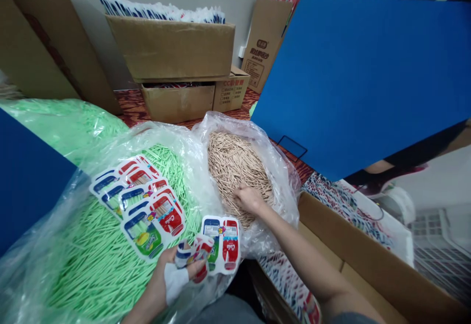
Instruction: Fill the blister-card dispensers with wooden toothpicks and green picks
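Note:
My left hand is closed on a small printed packet with red, blue and green panels; a white wrap covers part of the thumb. My right hand reaches into a clear plastic bag of tan sticks, its fingers curled down into the pile. What the fingers pinch is hidden among the sticks. A fan of several more printed packets lies on a big clear bag of green sticks just left of my left hand.
Cardboard boxes stand at the back, the top one full of white and blue packets. Flat blue blocks cover the upper right and the left edge. An open cardboard box with printed packets lies at lower right.

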The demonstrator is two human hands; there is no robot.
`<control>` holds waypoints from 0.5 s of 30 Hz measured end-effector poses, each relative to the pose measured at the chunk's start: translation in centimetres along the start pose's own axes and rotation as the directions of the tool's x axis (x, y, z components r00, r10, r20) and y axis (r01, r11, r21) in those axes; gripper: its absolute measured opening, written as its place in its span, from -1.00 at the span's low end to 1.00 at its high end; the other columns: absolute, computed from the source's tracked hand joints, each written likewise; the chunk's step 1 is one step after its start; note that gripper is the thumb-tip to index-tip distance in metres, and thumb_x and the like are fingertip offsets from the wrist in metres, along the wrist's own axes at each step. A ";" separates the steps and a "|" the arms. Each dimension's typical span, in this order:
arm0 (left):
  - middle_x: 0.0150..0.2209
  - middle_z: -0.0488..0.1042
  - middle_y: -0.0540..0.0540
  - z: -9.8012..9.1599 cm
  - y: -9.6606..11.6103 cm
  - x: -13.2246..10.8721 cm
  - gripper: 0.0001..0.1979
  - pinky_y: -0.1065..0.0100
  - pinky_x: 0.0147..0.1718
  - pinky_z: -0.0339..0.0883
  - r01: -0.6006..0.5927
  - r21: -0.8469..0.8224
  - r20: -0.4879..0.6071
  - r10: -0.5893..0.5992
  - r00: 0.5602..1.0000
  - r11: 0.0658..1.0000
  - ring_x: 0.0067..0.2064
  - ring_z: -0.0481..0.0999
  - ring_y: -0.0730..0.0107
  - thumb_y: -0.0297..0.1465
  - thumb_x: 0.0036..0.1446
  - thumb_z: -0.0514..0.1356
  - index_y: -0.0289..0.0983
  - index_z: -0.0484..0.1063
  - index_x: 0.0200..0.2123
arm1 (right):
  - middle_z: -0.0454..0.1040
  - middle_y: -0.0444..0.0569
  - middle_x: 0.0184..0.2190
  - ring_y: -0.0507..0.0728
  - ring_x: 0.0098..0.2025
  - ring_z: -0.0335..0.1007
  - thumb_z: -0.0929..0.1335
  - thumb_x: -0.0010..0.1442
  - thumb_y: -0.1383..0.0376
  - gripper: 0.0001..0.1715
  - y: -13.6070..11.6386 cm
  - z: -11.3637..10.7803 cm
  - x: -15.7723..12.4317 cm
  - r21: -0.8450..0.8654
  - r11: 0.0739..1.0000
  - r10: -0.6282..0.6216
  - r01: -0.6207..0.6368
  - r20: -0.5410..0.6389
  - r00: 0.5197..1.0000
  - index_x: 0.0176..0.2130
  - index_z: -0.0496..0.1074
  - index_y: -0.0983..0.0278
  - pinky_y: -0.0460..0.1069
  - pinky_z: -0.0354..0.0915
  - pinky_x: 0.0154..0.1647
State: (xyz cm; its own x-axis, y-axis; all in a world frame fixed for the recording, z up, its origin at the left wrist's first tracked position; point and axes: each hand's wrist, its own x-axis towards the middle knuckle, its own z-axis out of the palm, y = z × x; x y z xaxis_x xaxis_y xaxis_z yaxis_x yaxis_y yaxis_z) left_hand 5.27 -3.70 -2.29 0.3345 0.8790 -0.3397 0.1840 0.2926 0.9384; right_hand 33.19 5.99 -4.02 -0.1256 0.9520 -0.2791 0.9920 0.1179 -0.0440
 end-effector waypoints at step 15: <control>-0.62 0.43 -0.04 0.6 -0.2 -0.2 -0.74 0.32 -0.44 0.35 0.015 -0.032 0.012 -0.014 1.000 0.999 -0.54 0.38 0.34 -0.25 -0.17 0.34 -0.31 0.40 -0.58 | 0.45 0.24 -0.06 0.29 -0.04 0.42 0.20 0.20 -0.11 -0.36 3.9 -0.6 1.1 -0.024 0.971 0.237 -0.238 -0.020 0.971 -0.06 0.40 0.36 0.08 0.28 -0.11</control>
State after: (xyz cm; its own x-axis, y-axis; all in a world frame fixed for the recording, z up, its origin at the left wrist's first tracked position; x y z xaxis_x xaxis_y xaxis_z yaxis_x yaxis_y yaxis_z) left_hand 5.68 -4.15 -2.41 0.3425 0.8704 -0.3537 0.1594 0.3172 0.9349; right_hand 36.97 7.69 -3.96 0.1135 0.9584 -0.2620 0.9934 -0.1050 0.0464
